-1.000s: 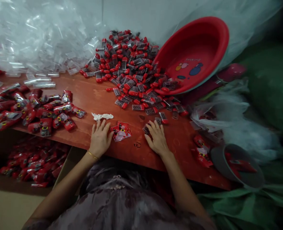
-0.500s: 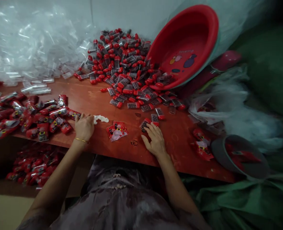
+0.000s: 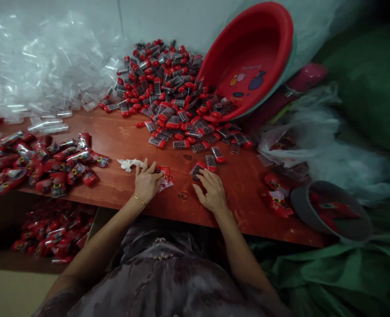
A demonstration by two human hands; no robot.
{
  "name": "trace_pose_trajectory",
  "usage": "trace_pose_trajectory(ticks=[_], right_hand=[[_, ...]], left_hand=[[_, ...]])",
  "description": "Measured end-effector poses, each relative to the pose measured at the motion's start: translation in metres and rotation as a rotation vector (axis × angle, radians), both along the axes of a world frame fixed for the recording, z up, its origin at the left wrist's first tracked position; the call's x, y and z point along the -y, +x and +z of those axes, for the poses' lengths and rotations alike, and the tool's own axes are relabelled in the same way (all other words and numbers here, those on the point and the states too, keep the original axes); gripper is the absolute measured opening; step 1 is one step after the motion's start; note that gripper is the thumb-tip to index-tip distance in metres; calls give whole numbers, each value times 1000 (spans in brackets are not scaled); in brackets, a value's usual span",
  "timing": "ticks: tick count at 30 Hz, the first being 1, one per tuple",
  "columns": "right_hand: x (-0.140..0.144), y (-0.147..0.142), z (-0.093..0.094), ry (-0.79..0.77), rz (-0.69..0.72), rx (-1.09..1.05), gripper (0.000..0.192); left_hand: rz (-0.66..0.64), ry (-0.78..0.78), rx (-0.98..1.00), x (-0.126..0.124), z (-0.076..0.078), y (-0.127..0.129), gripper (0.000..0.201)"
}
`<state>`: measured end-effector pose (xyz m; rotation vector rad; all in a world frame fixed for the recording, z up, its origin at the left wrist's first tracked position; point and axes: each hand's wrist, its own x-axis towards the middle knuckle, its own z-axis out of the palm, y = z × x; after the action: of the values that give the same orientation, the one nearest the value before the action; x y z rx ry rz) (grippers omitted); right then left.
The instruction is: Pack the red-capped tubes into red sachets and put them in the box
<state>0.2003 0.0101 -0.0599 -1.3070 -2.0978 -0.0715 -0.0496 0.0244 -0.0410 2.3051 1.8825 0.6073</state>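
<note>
My left hand (image 3: 147, 181) is open, its fingers spread at the left edge of a small stack of red printed wrappers (image 3: 166, 175), partly covering them. White crumpled tissue (image 3: 128, 164) lies just beyond that hand. My right hand (image 3: 212, 190) rests on the table with its thumb apart. Its fingertips touch a small clear tube with a red cap (image 3: 196, 168), filled with dark pieces. Two similar tubes (image 3: 211, 163) lie close beyond it. To the left spreads a pile of tubes in red printed wrappers (image 3: 58, 167).
A heap of red-capped tubes (image 3: 168, 94) spills from a tilted red basin (image 3: 257, 53). Clear plastic sleeves (image 3: 49, 61) are piled at back left. A grey bowl (image 3: 303, 211) and red wrappers (image 3: 279, 198) sit at right. Below the table edge, a box holds wrapped tubes (image 3: 54, 231).
My left hand has moved right, from beside the wrapped pile, past the white tissue to the red wrappers. My right hand stays by the tube. The view has shifted slightly.
</note>
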Motion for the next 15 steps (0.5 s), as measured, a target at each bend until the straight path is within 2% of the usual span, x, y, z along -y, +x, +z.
trace_pose_trajectory(ticks=[5, 9, 15], right_hand=[[2, -2, 4, 58, 0, 25, 23], [3, -4, 5, 16, -21, 46, 23], [4, -3, 9, -16, -40, 3, 23]], left_hand=[[22, 20, 31, 7, 6, 7, 23], [18, -2, 16, 5, 9, 10, 31], [30, 6, 90, 8, 4, 14, 21]])
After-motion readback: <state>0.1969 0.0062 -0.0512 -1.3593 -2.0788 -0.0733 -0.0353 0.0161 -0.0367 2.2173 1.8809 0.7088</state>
